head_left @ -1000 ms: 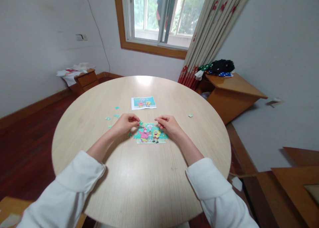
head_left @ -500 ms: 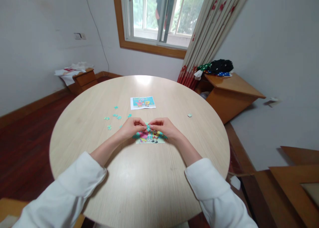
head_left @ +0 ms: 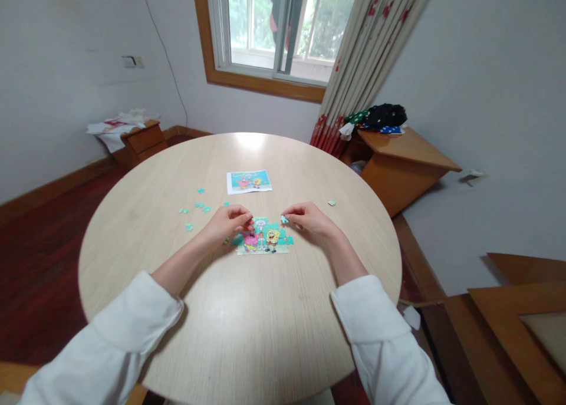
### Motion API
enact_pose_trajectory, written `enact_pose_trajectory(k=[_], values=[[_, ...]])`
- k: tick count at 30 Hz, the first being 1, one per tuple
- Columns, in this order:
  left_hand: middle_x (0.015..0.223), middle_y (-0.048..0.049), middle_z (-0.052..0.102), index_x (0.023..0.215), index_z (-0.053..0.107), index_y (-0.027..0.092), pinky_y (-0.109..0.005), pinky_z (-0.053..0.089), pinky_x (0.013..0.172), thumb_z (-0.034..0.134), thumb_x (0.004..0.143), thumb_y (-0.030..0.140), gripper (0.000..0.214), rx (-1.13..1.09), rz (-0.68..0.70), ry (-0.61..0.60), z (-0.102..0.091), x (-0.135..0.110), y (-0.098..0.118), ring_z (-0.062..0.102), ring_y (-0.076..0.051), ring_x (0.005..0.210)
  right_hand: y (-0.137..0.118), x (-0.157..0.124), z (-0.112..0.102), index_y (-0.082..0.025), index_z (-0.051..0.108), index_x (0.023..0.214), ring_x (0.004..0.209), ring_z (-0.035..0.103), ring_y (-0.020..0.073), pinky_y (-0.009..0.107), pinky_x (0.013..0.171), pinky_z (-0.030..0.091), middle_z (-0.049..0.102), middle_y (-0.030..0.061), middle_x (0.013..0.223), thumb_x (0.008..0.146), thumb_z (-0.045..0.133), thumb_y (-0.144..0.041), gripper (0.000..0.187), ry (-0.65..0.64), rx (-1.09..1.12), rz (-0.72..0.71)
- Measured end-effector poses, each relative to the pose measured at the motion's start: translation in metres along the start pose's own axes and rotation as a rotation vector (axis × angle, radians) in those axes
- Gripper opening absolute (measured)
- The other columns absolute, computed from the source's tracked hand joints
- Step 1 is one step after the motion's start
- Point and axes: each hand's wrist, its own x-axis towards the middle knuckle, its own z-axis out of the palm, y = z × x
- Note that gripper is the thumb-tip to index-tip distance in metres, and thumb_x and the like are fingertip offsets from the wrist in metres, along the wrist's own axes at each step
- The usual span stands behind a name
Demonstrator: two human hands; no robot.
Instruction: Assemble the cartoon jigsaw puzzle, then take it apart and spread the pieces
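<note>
1 piece (head_left: 283, 220) has passed to the right hand (head_left: 310, 219).

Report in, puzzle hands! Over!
Right hand: pinching small teal jigsaw piece. Colourful flat jigsaw: unfinished, ragged edges. Left hand: hiding its upper-left part.

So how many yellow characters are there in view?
2: one yellow character on the right half of the puzzle, another on the right of the sheet beyond it. Neither is covered.
</note>
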Motion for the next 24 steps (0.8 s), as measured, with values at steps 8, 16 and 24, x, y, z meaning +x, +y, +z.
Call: enact_pose_trajectory(k=[8,16,24], values=[[0.069,-0.0043,0.064,0.075,0.056,0.014,-0.033,0.049,0.073,0.062,0.079,0.025,0.014,-0.171,-0.128,-0.061,-0.0021,0.0002,-0.0015,0.063,-0.013,0.064,0.0018,0.0019,0.0007,-0.011,0.069,0.065,0.052,0.046,0.0087,0.025,0.054,0.034,0.059,-0.0001,0.053,0.058,0.067,-0.02,0.012,-0.053,-0.126,0.0],[0.069,-0.005,0.065,0.076,0.057,0.012,-0.03,0.048,0.072,0.065,0.076,0.025,0.016,-0.156,-0.138,-0.085,-0.0014,0.0005,-0.0022,0.063,-0.013,0.064,0.0011,0.0031,0.0003,-0.012,0.071,0.066,0.057,0.051,0.0109,0.026,0.058,0.038,0.064,0.0028,0.06,0.06,0.068,-0.02,0.011,-0.067,-0.198,-0.026],[0.069,-0.0057,0.065,0.075,0.058,0.012,-0.03,0.049,0.071,0.065,0.076,0.023,0.013,-0.164,-0.141,-0.105,-0.0021,0.0015,-0.0028,0.062,-0.013,0.064,0.0019,0.0035,0.0011,-0.012,0.07,0.064,0.056,0.051,0.0109,0.026,0.057,0.039,0.064,0.0027,0.059,0.06,0.069,-0.02,0.009,-0.069,-0.196,-0.021]])
